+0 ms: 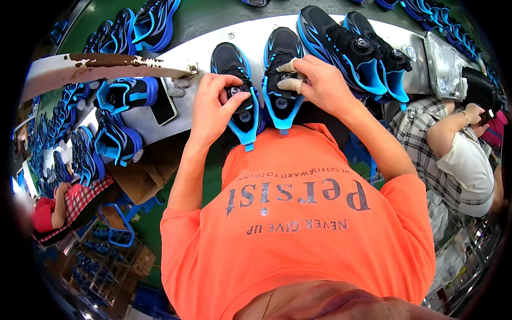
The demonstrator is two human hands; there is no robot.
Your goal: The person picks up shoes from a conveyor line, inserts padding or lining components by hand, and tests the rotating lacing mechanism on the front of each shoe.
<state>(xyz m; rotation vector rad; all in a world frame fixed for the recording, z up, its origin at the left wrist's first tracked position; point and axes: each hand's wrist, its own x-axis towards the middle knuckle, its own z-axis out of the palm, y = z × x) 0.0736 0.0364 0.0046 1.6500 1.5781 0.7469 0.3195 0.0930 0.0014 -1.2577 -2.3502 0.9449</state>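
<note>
Two black and blue sneakers stand side by side in front of me, the left sneaker and the right sneaker, heels toward me. My left hand is closed, thumb and forefinger around the round dial on the left sneaker's tongue. Pale cots cover two fingertips of my right hand. Those fingers close around the dial of the right sneaker, partly hiding it. Round stickers show inside both sneakers.
Another pair of sneakers stands to the right, beside a clear plastic tray. Left are a worn metal bar, a phone and more sneakers. A cardboard box sits below. Co-workers sit at both sides.
</note>
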